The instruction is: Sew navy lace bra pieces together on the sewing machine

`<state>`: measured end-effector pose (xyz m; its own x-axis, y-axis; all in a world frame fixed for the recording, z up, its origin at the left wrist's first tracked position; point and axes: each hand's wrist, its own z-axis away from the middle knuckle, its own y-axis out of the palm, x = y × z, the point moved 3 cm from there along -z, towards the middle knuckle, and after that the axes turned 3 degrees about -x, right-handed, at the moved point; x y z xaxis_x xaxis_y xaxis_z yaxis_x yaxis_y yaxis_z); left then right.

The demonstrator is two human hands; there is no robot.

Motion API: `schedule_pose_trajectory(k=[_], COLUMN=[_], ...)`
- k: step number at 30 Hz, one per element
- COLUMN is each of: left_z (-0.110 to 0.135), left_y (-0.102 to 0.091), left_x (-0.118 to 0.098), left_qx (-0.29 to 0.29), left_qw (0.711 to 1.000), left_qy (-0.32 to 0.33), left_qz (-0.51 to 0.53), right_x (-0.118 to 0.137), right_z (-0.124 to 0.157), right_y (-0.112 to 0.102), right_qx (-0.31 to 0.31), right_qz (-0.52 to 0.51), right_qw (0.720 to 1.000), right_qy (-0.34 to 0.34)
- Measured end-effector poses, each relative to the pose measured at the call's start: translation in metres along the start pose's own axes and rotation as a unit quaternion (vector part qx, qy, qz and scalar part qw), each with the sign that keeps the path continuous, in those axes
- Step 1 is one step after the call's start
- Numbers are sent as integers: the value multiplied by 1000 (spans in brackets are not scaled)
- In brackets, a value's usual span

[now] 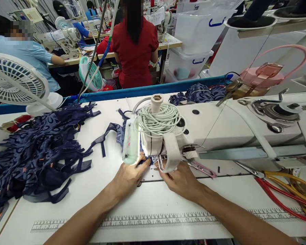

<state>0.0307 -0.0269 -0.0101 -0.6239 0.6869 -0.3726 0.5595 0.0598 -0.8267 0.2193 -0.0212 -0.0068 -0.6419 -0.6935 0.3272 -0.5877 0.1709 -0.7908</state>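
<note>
A white sewing machine [219, 126] stands before me, its needle area partly hidden behind its head and a pale guard. My left hand [131, 175] lies left of the presser foot, thumb and forefinger closed on the edge of a navy patterned fabric piece [119, 136]. That piece runs back under the machine head, with a dark strap trailing left. On the foot's other side is my right hand [180, 178], its fingers curled in close to the needle area. The machine hides its fingertips and whatever they hold. A coil of pale green cord [160, 119] sits on the machine head.
A heap of navy fabric pieces with straps [46, 149] covers the table's left side. Scissors with red and yellow handles [277, 183] lie at right, near a pink-handled tool [204, 169]. A white fan [17, 80] stands back left. Co-workers sit beyond the blue edge.
</note>
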Motion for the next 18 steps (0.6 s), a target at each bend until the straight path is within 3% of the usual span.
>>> schedule_pose_trajectory(k=[3, 10, 18], left_z=[-1, -11, -21], left_y=[0, -7, -7], left_x=[0, -2, 5], left_qx=[25, -38, 8], left_qw=[1000, 998, 995], left_qy=[3, -40, -92], left_qz=[-8, -9, -32], right_x=[0, -1, 4], right_z=[0, 0, -12], right_y=[1, -1, 2], right_qx=[-6, 0, 16], right_qz=[12, -30, 53], right_qw=[1000, 999, 998], right_qy=[-4, 40, 12])
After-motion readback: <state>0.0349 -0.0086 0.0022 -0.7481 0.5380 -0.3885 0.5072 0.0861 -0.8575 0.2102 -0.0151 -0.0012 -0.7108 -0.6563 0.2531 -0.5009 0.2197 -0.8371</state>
